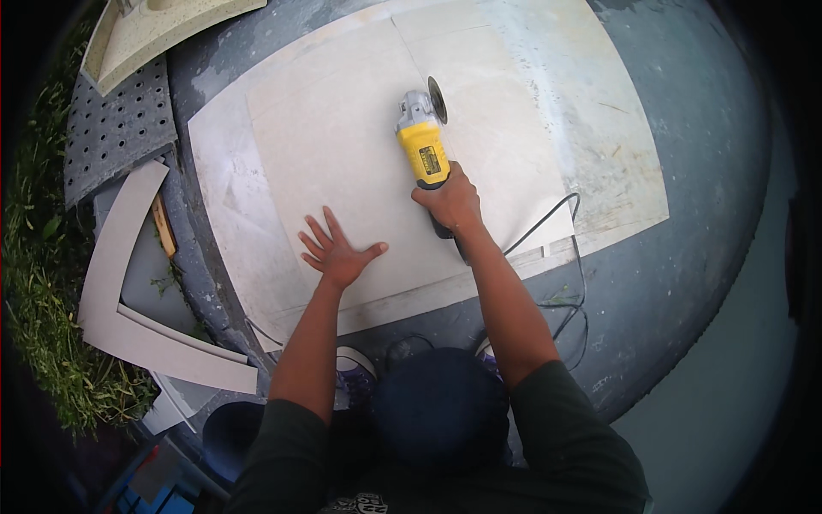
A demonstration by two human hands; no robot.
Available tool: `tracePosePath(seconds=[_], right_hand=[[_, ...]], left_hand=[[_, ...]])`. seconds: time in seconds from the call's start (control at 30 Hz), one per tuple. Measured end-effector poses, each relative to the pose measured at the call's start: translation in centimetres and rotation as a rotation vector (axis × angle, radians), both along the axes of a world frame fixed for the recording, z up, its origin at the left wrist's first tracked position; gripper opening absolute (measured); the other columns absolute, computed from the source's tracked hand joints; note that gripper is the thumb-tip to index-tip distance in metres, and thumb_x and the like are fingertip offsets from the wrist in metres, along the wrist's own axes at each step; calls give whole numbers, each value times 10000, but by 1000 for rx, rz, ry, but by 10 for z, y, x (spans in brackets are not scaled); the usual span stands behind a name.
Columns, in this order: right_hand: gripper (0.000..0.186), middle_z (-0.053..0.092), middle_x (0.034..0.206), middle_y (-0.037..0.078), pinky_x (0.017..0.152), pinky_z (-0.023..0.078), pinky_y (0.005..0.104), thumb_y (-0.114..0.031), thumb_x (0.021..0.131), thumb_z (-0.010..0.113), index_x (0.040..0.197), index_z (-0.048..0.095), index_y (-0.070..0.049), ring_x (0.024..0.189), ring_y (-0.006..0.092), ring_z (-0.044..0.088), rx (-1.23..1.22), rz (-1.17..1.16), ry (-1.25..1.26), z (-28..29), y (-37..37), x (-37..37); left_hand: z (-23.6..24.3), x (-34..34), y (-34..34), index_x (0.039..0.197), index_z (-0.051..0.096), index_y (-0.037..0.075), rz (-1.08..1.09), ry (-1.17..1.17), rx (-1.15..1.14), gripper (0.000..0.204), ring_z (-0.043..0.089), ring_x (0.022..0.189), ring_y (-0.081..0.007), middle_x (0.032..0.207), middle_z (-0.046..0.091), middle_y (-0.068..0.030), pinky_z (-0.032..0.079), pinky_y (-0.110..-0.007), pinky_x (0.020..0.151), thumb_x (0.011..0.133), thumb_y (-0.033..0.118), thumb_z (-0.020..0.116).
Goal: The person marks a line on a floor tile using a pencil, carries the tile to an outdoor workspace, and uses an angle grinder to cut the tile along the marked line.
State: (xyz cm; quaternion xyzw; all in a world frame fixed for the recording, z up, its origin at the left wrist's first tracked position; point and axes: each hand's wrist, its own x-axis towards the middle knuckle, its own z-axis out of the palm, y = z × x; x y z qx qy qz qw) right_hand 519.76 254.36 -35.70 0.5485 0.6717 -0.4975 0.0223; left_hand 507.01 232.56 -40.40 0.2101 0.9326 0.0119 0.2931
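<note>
Grinder [422,154], yellow with a gray head, is just above the middle of the frame, over a big pale sheet [325,137]. I have the right grip [452,201] wrapped tight around its dark handle, at the middle of the frame. The round dark wheel [437,100] is at the top end of the tool, and I see it almost from its thin side. I can't tell if the wheel touches the sheet. A thin line runs on the sheet near the top middle of the frame, up above the wheel.

I have the left grip [340,259] open and empty, just left of the middle, with its fingers spread wide on the pale sheet. Under that sheet I see a bigger white sheet [224,176] on the gray floor [685,283].

A black cord [583,295] comes out from behind the right arm and curls at the right of the frame. At the left I see a bent flat piece [104,291], with a gray plate full of holes [120,128] above it. Green grass [43,343] fills the far left.
</note>
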Motion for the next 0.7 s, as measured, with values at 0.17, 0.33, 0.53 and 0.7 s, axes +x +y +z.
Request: tracePosePath(seconds=[0.17,0.33,0.53,0.7], right_hand=[[800,727,1100,218,903,561,418,-399,680,803,1312,552,22,1010,354,720,7,2,13,-2,12,-15],[822,725,1118,203,898,565,407,-404,677,808,1328,543,23,1008,328,723,4,31,-6,0,35,-41],[828,717,1129,185,883,571,389,-425,666,790,1323,553,21,993,298,721,14,63,-13,-4,76,-90],[806,716,1139,152,880,568,376,-454,674,796,1301,570,-1,1004,265,719,23,90,-40,-1,107,-131]], left_hand=[[0,-1,0,1635,-136,182,0,5,-9,1553,-171,1501,-564,1668,-185,-270,-6,-757,1142,579,809,813],[1,-1,1,1635,-144,180,20,-35,-15,1563,-229,1495,-542,1664,-221,-263,-68,-731,1147,570,819,805],[1,0,2,1636,-132,178,-2,8,-36,1571,-156,1493,-584,1666,-178,-278,17,-763,1136,560,820,816],[1,-1,2,1634,-133,168,-10,-8,-53,1577,-153,1492,-586,1662,-182,-282,23,-765,1134,560,807,828]])
